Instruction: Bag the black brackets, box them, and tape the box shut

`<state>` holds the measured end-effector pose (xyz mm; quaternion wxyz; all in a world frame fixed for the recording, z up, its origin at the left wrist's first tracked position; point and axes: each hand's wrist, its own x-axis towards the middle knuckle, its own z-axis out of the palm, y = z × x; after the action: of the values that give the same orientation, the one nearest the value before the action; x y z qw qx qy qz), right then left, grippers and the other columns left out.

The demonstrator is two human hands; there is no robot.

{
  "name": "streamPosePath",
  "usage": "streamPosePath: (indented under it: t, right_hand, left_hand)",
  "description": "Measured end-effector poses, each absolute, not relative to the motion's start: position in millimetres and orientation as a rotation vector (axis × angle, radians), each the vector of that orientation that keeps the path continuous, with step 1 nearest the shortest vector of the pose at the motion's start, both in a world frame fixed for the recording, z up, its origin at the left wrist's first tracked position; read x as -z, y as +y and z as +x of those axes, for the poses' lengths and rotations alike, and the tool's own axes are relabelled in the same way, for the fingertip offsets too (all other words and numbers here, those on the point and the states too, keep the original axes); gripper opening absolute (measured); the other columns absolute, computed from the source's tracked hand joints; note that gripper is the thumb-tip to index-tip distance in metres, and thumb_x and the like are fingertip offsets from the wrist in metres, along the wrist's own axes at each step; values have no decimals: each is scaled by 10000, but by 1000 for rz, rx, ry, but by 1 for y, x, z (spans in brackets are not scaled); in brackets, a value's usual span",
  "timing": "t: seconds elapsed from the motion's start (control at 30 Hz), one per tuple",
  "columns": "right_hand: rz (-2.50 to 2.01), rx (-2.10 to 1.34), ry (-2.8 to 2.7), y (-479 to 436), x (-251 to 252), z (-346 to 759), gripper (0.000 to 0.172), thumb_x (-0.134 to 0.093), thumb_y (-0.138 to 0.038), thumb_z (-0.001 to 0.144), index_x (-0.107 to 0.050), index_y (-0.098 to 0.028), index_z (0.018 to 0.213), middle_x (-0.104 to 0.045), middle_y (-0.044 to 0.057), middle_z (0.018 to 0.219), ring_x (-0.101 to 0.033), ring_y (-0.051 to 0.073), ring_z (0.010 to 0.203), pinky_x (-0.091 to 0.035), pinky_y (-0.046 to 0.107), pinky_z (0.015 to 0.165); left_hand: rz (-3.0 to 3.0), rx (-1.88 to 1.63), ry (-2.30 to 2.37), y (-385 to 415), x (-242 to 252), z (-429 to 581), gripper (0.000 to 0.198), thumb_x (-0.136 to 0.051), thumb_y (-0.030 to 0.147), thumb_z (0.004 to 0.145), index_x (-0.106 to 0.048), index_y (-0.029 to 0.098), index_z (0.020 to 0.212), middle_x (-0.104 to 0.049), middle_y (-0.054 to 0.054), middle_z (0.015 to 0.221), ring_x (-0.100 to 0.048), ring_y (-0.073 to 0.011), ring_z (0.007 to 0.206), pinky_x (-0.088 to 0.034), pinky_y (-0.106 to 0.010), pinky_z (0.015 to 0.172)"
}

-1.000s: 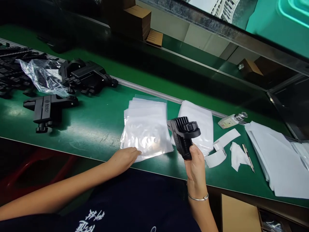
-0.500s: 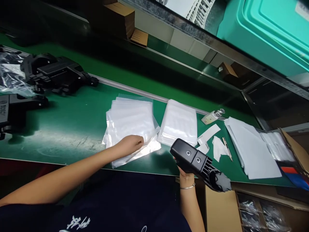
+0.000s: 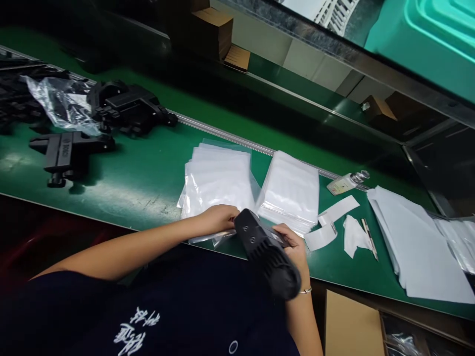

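My right hand (image 3: 295,247) is closed round a black plastic part (image 3: 260,242) that has two screws in its face and a ribbed, rounded end tilted down toward my body. My left hand (image 3: 219,219) pinches a clear plastic bag (image 3: 222,239) at the near edge of a fanned stack of clear bags (image 3: 222,173), with its fingertips close to the upper end of the black part. The fingertips are partly hidden. To the right of that stack lies a neater pile of clear bags (image 3: 291,185).
Black brackets (image 3: 129,109) and a crumpled clear bag (image 3: 63,101) lie at the left of the green bench. On the right are a small bottle (image 3: 341,184), paper strips (image 3: 338,208), a pen (image 3: 369,239) and white sheets (image 3: 419,247). A cardboard box (image 3: 352,324) stands below.
My right hand has brought the black part left and turned its ribbed end downward. My left hand has moved toward the part, drawing a bag with it. The view has shifted left.
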<state>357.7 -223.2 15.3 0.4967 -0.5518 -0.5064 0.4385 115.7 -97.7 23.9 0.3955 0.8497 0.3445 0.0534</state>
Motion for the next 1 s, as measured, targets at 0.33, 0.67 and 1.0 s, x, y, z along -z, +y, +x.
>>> streamPosePath:
  t: [0.33,0.67,1.0]
  right_hand:
    - [-1650,-778,-1772,-219,-35,343,398,-667,-390,846,-639,-248,1216,-657,83,1105,-632,246,1026,-528,370,868]
    - [-1773,-268,-1636,-211,-36,301,420,-591,-414,900,-583,-200,1262,-637,129,1105,-615,280,1039,-520,450,884]
    - [-1892,-317,-1328,-190,-26,280,450,-623,-467,847,-596,-176,1190,-650,129,1102,-618,278,1011,-506,456,888]
  left_hand:
    - [2091,-244,1063,-100,-40,94,208,-396,207,877,-600,187,840,-662,-24,816,-608,-184,748,-411,-263,657]
    - [2079,-299,875,-100,-64,82,337,-366,206,908,-468,202,1230,-595,39,711,-583,-153,644,-398,-234,619]
    - [2221,-368,814,-102,-73,83,335,-416,135,863,-537,218,1164,-632,42,693,-621,-159,617,-425,-242,622]
